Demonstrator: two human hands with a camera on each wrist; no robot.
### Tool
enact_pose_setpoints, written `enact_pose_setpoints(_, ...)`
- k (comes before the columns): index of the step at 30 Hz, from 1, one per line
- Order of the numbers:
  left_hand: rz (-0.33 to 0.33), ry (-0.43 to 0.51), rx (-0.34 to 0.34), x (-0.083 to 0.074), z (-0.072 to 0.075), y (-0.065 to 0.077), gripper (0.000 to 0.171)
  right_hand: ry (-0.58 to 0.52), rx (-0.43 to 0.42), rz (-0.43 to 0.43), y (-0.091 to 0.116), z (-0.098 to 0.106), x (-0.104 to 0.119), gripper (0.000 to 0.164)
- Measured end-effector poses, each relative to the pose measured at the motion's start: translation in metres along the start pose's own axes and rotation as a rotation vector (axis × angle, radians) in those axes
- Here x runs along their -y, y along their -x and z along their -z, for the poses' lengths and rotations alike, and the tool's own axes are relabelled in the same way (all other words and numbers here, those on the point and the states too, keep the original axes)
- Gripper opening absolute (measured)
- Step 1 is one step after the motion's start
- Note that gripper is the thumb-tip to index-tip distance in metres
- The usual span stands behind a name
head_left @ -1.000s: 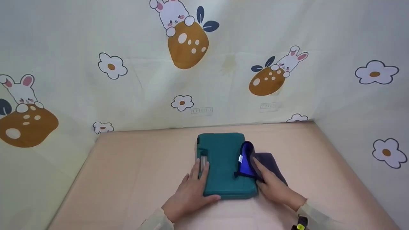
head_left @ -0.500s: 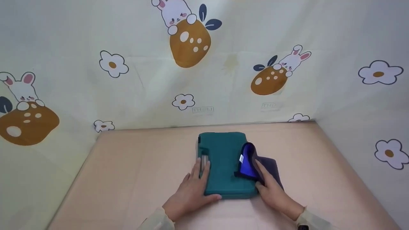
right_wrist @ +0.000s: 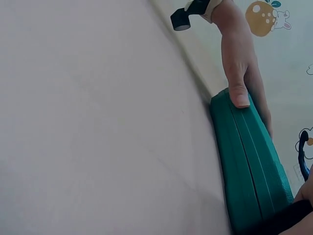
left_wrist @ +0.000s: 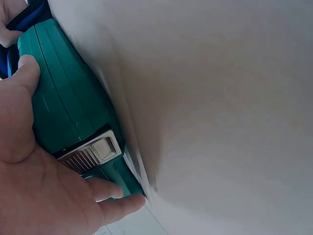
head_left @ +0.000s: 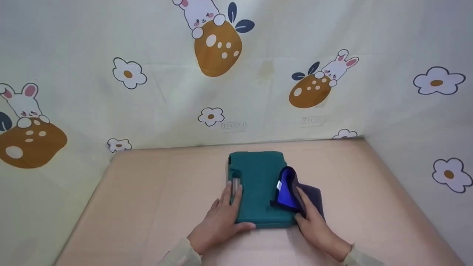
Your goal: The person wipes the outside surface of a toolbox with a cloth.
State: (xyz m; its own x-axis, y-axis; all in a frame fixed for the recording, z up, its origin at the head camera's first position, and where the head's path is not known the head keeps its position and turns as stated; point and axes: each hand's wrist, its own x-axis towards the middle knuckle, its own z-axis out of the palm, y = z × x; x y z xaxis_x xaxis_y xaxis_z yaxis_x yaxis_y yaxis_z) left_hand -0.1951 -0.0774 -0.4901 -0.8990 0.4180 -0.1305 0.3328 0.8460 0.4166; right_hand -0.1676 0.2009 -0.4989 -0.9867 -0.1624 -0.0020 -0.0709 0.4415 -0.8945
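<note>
A green hard-shell case [head_left: 258, 177] with a recessed handle slot lies flat on the table. My left hand [head_left: 218, 225] rests on its left side, fingers straight along the edge by the slot, thumb at the near end. A metal latch [left_wrist: 93, 152] shows on the case's side in the left wrist view. My right hand [head_left: 317, 229] holds a dark cloth [head_left: 310, 195] with a bright blue underside and a white tag, folded over the right part of the case lid. In the right wrist view the right hand [right_wrist: 305, 196] is mostly cut off.
A pale pinkish table surface [head_left: 147, 207] spreads around the case. Behind and at both sides hang pale walls [head_left: 162, 92] printed with rabbits, orange fruits and flowers. A watch-like band [right_wrist: 188, 14] shows near the left wrist.
The right hand has shifted the cloth slightly towards the near side along the lid's right edge. The left hand stays in place on the case.
</note>
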Motion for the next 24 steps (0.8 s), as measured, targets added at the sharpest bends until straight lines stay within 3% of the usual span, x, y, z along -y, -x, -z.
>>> enact_pose_setpoints(11,-0.003,0.001,0.02,0.0,0.003,0.002,0.115,-0.03,-0.008,-0.013,0.003,0.003,0.003,0.072)
enact_pose_setpoints(19,-0.003,0.011,0.063,0.002,0.007,0.003,0.087,-0.06,-0.091,0.083,-0.002,0.011,0.005,0.063)
enact_pose_setpoints(24,-0.017,0.005,0.065,0.003,0.01,0.002,0.083,-0.047,-0.103,0.131,-0.004,0.014,0.01,0.061)
